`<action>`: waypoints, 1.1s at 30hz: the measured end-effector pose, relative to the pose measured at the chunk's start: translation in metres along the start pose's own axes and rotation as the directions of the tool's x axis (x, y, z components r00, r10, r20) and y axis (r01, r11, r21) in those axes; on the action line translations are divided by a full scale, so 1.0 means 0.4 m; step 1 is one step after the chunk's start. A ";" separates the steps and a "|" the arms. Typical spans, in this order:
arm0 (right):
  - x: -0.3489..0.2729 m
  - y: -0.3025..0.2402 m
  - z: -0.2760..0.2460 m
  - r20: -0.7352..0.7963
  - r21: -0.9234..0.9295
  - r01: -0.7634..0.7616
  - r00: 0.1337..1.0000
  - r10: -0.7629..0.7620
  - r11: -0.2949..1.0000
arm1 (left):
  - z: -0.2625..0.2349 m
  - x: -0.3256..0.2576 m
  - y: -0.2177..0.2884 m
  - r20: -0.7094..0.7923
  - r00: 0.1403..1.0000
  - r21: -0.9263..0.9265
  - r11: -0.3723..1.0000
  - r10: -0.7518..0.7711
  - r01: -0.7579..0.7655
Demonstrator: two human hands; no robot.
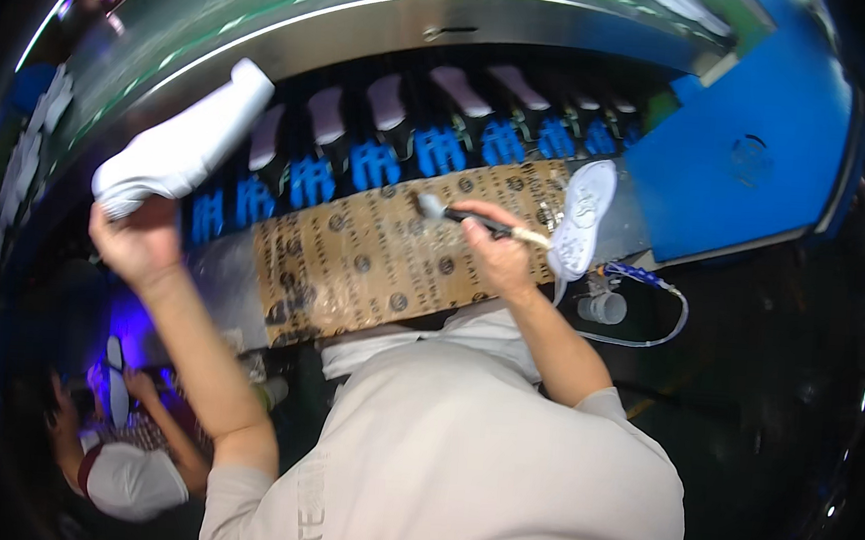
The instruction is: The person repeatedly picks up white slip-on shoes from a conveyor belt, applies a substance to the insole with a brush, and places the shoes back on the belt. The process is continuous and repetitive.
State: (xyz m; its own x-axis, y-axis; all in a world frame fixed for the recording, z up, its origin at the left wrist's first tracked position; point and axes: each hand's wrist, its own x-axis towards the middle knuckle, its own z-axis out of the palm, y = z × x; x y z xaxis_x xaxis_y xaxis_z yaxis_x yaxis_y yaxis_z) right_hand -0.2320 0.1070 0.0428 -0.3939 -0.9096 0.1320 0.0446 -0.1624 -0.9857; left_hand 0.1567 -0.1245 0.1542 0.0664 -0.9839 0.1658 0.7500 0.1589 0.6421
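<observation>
My left hand [141, 242] is raised at the left, closed around the lower end of a long white shoe [186, 137], which tilts up and away to the right. In front of me, my right hand [501, 257] grips a brush [494, 225] with a dark handle and pale bristles pointing left. The brush is above a brown printed sheet [378, 256] on the work surface. Just right of that hand lies a second white shoe [584, 220], its long axis running away from me. The two hands are far apart.
Behind the sheet stands a row of blue holders [373, 166] with mauve shoe-shaped pads above. A conveyor [369, 30] runs beyond. A blue machine housing [746, 157] bounds the right. A clear cup [602, 308] and thin hose [685, 313] are nearby. Another person [137, 480] works at lower left.
</observation>
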 end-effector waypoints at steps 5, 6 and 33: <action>-0.012 0.012 0.027 0.028 0.120 -0.027 0.999 0.024 0.992 | 0.030 -0.276 -0.293 -0.053 0.855 -0.160 0.849 -0.516 0.503; -0.014 -0.002 0.037 0.083 0.080 -0.045 0.996 0.039 0.996 | 0.011 -0.328 -0.333 0.055 0.793 -0.157 0.779 -0.607 0.607; 0.043 -0.096 0.223 0.556 -0.417 0.668 0.724 -0.408 0.616 | 0.071 -0.377 -0.405 0.116 0.766 -0.136 0.753 -0.633 0.643</action>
State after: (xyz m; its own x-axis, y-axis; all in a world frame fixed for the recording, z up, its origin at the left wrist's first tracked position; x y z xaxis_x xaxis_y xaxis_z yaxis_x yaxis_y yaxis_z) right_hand -0.1585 0.0635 0.0923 0.2074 -0.8049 0.5560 -0.6185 -0.5482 -0.5629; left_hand 0.0066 0.0005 0.0464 -0.5001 -0.8443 -0.1927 0.6975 -0.5246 0.4882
